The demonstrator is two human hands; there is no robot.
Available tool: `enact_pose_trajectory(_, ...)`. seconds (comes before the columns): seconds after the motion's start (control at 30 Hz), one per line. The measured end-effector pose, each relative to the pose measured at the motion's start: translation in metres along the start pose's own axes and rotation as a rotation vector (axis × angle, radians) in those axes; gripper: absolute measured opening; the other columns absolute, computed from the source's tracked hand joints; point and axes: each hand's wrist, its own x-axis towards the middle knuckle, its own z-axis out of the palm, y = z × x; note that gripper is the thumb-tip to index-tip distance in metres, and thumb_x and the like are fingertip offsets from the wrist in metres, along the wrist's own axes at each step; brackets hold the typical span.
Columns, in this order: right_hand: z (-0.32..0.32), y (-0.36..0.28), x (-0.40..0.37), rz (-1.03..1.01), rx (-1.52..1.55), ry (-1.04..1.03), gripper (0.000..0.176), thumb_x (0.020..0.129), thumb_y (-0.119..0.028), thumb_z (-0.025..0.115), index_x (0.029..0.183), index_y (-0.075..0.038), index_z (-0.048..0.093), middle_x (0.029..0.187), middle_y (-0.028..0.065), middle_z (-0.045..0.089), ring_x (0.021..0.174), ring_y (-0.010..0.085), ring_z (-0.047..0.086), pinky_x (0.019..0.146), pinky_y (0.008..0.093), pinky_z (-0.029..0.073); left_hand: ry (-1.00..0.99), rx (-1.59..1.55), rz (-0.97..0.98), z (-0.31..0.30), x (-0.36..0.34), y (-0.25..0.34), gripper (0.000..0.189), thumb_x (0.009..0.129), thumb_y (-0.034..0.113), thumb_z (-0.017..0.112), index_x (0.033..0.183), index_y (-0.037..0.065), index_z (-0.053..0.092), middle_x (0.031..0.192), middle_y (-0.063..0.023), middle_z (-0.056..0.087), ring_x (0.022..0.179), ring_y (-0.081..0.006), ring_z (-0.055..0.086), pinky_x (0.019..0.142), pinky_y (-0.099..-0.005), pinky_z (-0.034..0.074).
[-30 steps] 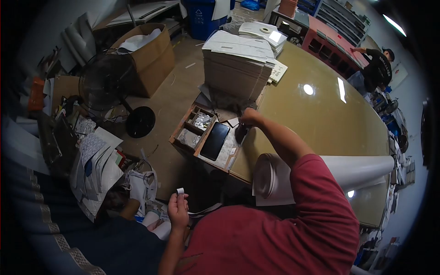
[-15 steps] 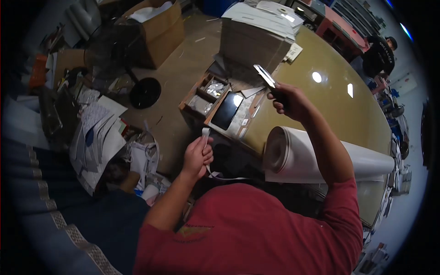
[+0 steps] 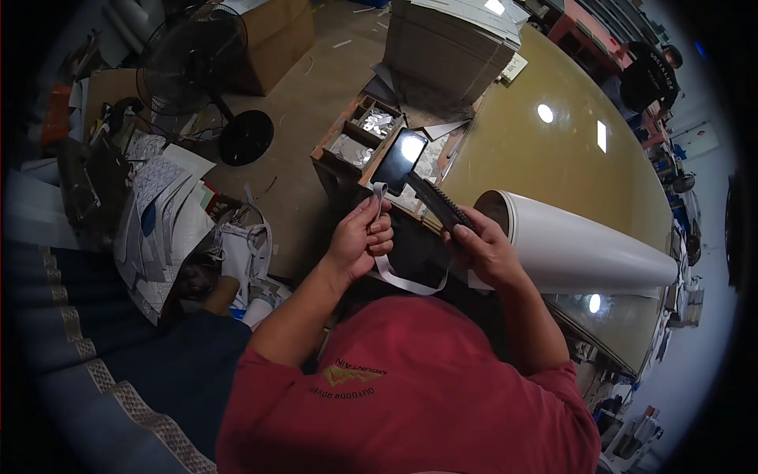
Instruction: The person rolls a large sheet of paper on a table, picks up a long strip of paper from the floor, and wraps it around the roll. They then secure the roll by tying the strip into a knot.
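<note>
In the head view my left hand (image 3: pixel 359 239) is closed on a narrow white strip (image 3: pixel 410 289), with a small loop of it standing up above the thumb. The strip hangs below in a curve and runs up toward the other hand. My right hand (image 3: pixel 485 247) grips a black utility knife (image 3: pixel 438 203) with a ridged edge, pointing up and left. The knife's tip overlaps a dark phone (image 3: pixel 399 162), which lies with light glaring on its screen. Left of the phone, an open wooden box (image 3: pixel 351 129) has compartments with small shiny pieces inside.
A large white roll (image 3: pixel 584 249) lies on the yellowish table (image 3: pixel 545 158) at right. Behind stands a tall stack of sheets (image 3: pixel 442 55). Black fan (image 3: pixel 193 55) and piled paper scraps (image 3: pixel 170 205) are at left. A person (image 3: pixel 649 83) is at the far right.
My right hand has come down and left with the utility knife, from above the table to close beside my left hand. My left hand, still on the strip, has risen slightly rightward.
</note>
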Motion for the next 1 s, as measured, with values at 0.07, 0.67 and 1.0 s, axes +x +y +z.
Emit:
enact_pose_trajectory(0.07, -0.003, 0.009, 0.003, -0.019, -0.001, -0.043, 0.042, 0.099, -0.025, 0.056, 0.134, -0.004, 0.046, 0.091, -0.0006, 0.058, 0.060, 0.0049, 0.043, 0.051, 0.0200, 0.034, 0.044, 0.038, -0.009, 0.006, -0.003, 0.002, 0.025, 0.104, 0.030, 0.042, 0.102, 0.010, 0.055, 0.061, 0.0058, 0.036, 0.047, -0.0039, 0.029, 0.044, -0.0196, 0.026)
enact_pose_trajectory(0.67, -0.001, 0.042, 0.020, -0.273, -0.224, 0.207, 0.025, 0.091, -0.024, 0.069, 0.107, -0.005, 0.064, 0.071, 0.0018, 0.060, 0.057, 0.0078, 0.052, 0.053, 0.0212, 0.040, 0.149, 0.091, 0.071, 0.010, -0.015, -0.002, 0.022, 0.104, 0.026, 0.043, 0.099, 0.007, 0.054, 0.060, 0.0061, 0.035, 0.047, -0.0041, 0.030, 0.045, -0.0197, 0.027)
enact_pose_trajectory(1.0, 0.000, 0.000, 0.013, -1.074, -1.485, 0.368, 0.041, 0.068, -0.021, 0.081, 0.107, -0.014, 0.071, 0.069, 0.0048, 0.054, 0.060, 0.0218, 0.055, 0.053, 0.0340, 0.044, 0.194, 0.194, 0.092, 0.012, -0.016, 0.003, 0.021, 0.103, 0.025, 0.045, 0.097, 0.007, 0.053, 0.060, 0.0064, 0.035, 0.047, -0.0038, 0.029, 0.044, -0.0197, 0.026)
